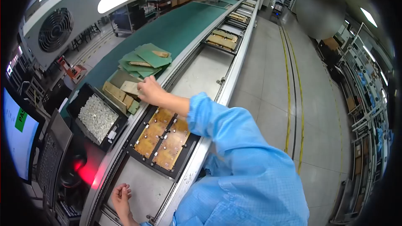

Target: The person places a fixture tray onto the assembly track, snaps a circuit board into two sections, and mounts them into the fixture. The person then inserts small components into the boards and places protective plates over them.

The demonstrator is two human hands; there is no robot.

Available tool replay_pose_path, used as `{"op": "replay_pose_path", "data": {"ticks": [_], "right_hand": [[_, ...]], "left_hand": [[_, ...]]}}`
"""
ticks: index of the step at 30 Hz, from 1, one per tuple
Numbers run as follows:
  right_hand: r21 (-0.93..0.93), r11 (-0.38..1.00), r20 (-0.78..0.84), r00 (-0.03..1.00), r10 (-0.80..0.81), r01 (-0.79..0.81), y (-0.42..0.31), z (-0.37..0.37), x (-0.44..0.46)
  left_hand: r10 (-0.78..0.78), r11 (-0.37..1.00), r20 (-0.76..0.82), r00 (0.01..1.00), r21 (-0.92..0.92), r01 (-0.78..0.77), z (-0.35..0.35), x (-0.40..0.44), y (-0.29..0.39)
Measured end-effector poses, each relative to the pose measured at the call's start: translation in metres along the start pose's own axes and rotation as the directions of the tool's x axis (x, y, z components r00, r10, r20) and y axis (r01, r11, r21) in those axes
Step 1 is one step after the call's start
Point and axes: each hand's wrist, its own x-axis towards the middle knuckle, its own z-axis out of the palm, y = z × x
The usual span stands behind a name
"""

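My right hand (151,91) reaches across the conveyor to a box of thin boards. Its curled fingers meet the edge of a pale board (130,87); whether they grip it is hidden. Below that forearm, a black carrier frame (155,168) holds several amber circuit boards (171,145) with small white and dark parts on them. My sleeve covers its upper right part. Near the bottom, my left hand (121,199) hovers over the conveyor with its fingers curled together. Anything inside them is hidden. A black bin (79,100) of small white parts (98,119) stands beside the conveyor.
Green sheets (153,56) lie stacked on the green belt (186,21). More loaded carriers (223,39) sit farther up the conveyor. At left are a laptop (52,155), a monitor (19,134) and a dark device (73,171) with red light. Shelving (364,100) stands at right.
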Motion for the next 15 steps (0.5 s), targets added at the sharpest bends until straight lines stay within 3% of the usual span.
{"op": "replay_pose_path", "data": {"ticks": [4, 6, 8, 15], "right_hand": [[0.037, 0.997, -0.097, 0.993, -0.067, 0.071, 0.012, -0.047, -0.055], [0.065, 0.998, -0.1, 0.995, 0.012, -0.006, 0.003, -0.078, -0.083], [0.041, 0.993, -0.006, 0.994, 0.107, -0.107, 0.004, -0.097, -0.106], [0.067, 0.98, 0.043, 0.982, 0.186, -0.188, -0.019, -0.104, -0.156]], "left_hand": [[0.007, 1.0, 0.006, 1.0, 0.02, -0.007, 0.006, -0.007, 0.008], [0.016, 1.0, 0.016, 1.0, 0.027, -0.016, 0.004, -0.004, 0.005], [0.016, 0.999, 0.03, 0.999, 0.029, -0.017, 0.002, -0.003, 0.006], [-0.041, 0.999, 0.03, 0.999, 0.009, 0.041, 0.005, -0.001, 0.008]]}}
